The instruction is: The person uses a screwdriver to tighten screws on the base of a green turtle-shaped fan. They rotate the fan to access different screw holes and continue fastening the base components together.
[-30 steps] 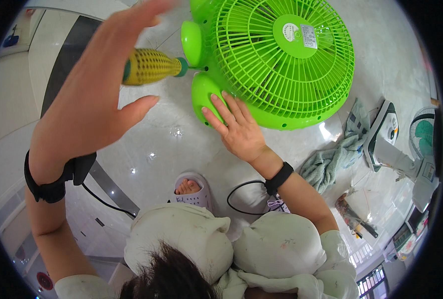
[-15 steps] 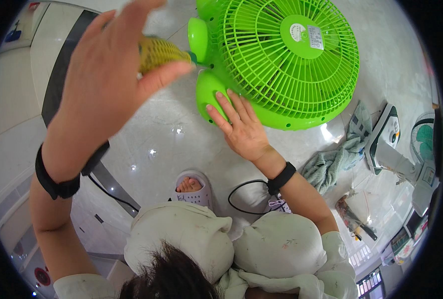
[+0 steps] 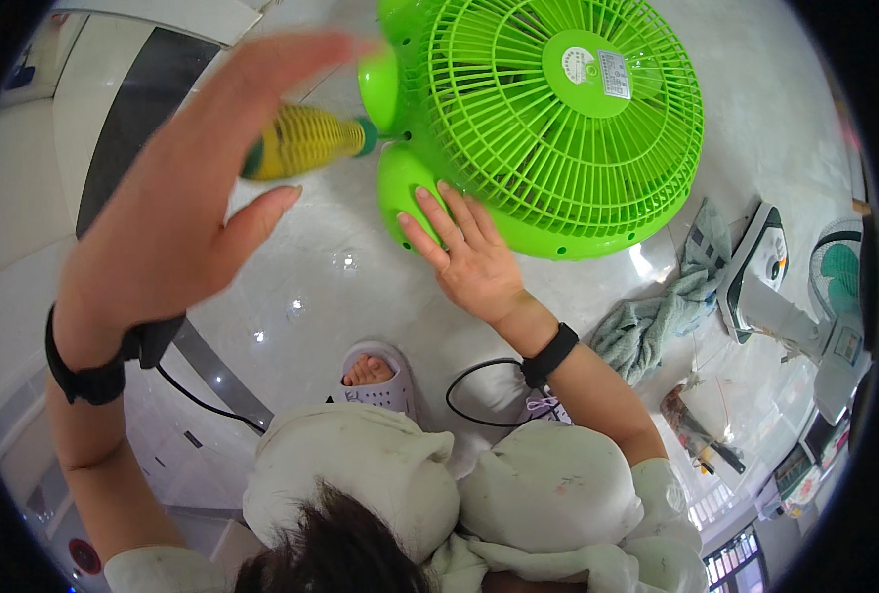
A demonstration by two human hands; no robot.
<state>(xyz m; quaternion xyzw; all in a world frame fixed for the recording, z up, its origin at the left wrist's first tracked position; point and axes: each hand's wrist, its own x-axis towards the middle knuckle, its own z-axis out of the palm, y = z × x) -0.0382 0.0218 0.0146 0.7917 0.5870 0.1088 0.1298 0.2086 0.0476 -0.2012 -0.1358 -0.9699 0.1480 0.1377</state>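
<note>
A bright green fan (image 3: 568, 109) lies on the pale glossy floor with its round grille facing up. A screwdriver with a ribbed yellow handle (image 3: 306, 140) sticks into the fan's left side. My left hand (image 3: 172, 227) is raised close to the camera, fingers straight and thumb apart, and the handle shows between thumb and fingers. I cannot tell whether the palm touches it. My right hand (image 3: 469, 262) lies flat with spread fingers on the fan's green housing beside the grille rim. Both wrists wear black bands.
A grey cloth (image 3: 647, 326) lies right of the fan, beside a white appliance (image 3: 755, 267) and a small teal fan (image 3: 839, 267). A black cable (image 3: 469, 381) loops near my knees. My foot in a pale slipper (image 3: 375, 381) is below. A dark floor strip (image 3: 113, 128) runs left.
My left hand slid across the yellow handle, covering it half a second ago, and has drawn back so the handle shows again. My right hand stays flat on the fan.
</note>
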